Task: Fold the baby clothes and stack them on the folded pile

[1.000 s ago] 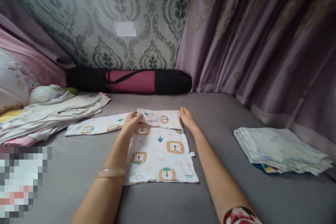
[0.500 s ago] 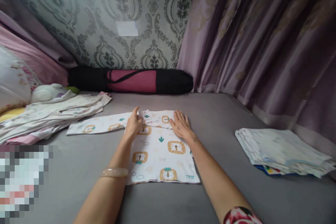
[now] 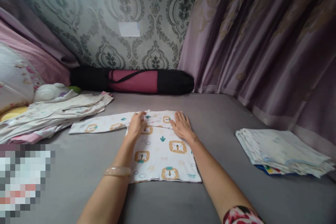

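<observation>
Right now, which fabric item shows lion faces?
The white long-sleeved top in the middle; none show on the loose pile at left or the folded stack at right.

The printed shirt (image 3: 162,150) is showing smooth, matt knit cloth, crinkling slightly along its hem. Beneath it, the grey sheet (image 3: 162,203) is spreading a dull, even fabric surface. The bangle (image 3: 117,171) is gleaming — hard, polished and glossy. The purple curtain (image 3: 252,59) is carrying a satiny sheen over its folds, while the patterned wallpaper (image 3: 154,8) is giving off a faint, silvery lustre. The long bag (image 3: 133,81) is pairing matt black cloth with maroon fabric. The folded stack (image 3: 283,147) is looking soft and lustreless. The white toy (image 3: 48,92) is appearing plush — perhaps, since its texture is blurring.
</observation>
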{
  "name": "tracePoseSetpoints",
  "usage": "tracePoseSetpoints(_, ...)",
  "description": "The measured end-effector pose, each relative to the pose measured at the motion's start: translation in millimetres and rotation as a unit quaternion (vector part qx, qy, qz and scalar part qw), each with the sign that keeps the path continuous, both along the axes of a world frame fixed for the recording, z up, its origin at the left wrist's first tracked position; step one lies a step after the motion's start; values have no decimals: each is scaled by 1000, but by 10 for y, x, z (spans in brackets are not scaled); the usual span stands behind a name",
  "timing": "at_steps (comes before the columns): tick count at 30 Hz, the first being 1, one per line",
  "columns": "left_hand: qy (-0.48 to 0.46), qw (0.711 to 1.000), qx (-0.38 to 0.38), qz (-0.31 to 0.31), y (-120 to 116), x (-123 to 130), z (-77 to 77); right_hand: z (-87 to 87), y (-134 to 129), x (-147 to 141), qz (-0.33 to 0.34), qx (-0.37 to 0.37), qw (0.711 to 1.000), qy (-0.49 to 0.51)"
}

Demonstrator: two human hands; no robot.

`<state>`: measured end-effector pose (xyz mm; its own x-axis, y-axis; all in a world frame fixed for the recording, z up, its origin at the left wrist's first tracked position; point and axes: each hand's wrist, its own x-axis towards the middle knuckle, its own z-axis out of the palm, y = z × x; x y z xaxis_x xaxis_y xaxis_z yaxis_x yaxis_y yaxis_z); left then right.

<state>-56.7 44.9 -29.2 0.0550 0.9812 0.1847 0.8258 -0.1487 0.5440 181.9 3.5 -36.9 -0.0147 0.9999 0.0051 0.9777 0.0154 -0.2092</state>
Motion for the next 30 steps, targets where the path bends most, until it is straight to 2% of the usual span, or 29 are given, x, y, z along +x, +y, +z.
tracePoseSetpoints(5, 33, 999, -1, -8, 3, -21, 1, 20, 9, 4, 1, -20, 1000, -1)
tracePoseSetpoints(10, 46, 999, -8, -1, -1, -8, 26, 202, 73, -5, 5, -94, 996, -4)
tracePoseSetpoints(13, 54, 998, 14, 24, -11, 1, 32, 276, 107, -80, 5, -59, 998, -6)
tracePoseSetpoints(17, 90, 995, 40, 7, -18, -13, 10, 175, 131, -215, -26, 18, 999, -5)
tracePoseSetpoints(20, 114, 993, 8, -16, -7, -33, -21, 45, 138, -259, -69, 23, 997, 1)
tracePoseSetpoints(23, 119, 993, 2, -21, 10, -47, -41, -23, 138, -253, -79, 19, 997, 6)
tracePoseSetpoints(30, 107, 994, -5, -15, 2, -45, -12, 55, 150, -228, -72, -11, 997, 10)
